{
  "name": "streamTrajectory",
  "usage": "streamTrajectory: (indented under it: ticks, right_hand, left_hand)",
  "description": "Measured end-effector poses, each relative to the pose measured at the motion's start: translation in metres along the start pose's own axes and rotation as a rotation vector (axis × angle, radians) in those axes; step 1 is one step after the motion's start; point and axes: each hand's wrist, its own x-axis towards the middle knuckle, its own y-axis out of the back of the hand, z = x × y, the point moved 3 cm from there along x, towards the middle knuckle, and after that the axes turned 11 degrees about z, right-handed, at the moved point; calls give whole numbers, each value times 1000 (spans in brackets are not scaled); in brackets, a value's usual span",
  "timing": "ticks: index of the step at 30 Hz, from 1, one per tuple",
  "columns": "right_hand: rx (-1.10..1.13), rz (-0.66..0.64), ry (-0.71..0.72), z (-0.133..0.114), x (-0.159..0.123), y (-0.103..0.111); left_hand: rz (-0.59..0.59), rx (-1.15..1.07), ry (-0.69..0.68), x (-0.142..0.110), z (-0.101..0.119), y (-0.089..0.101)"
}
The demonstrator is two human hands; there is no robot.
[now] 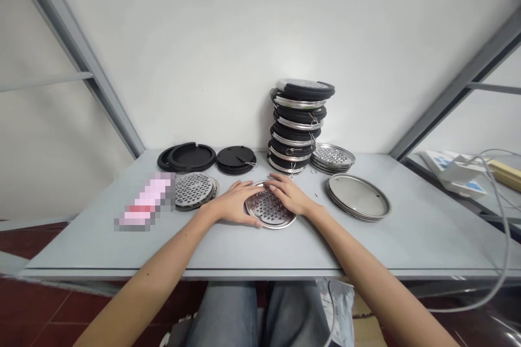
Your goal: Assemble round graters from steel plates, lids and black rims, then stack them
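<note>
In front of me on the table lies a shallow round metal dish (280, 226) with a perforated metal disc (272, 210) set inside its rim. My left hand (236, 204) cups the dish's left side, fingers toward the far rim and thumb on the near rim. From the right, my right hand (290, 194) rests its outstretched fingers on the upper right of the disc and rim. To the left is a stack of similar perforated discs (193, 188). On the right sits a stack of plain round metal lids (359, 195).
Behind the dish rises a tall stack of black and silver round units (299, 130) with wire clips. Black rings (192, 157) and black discs (236, 157) lie at back left, more perforated metal dishes (334, 156) at back right. A pixelated pink item (148, 199) lies left; a cable (507, 238) hangs right.
</note>
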Motion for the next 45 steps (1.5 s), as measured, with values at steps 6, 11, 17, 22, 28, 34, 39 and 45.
streamTrajectory:
  ticks: [6, 11, 17, 22, 28, 34, 39, 45]
  right_hand:
    - [11, -10, -1, 1, 1, 0]
    - [12, 4, -1, 2, 1, 0]
    - [30, 1, 17, 0, 0, 0]
    - [61, -3, 85, 1, 1, 1]
    - [62, 39, 110, 3, 3, 2]
    - [17, 26, 136, 1, 3, 5]
    - [-15, 29, 175, 0, 4, 5]
    - [12, 45, 193, -2, 7, 5]
  left_hand:
    - [71, 37, 37, 0, -2, 1]
    - [83, 58, 62, -1, -5, 0]
    - [46, 120, 105, -3, -6, -3]
    - [109, 194, 54, 0, 0, -2]
    - [117, 227, 66, 0, 2, -1]
    - [105, 229, 77, -1, -1, -1]
    - [116, 209, 84, -1, -2, -1]
    - [116, 157, 91, 0, -4, -1]
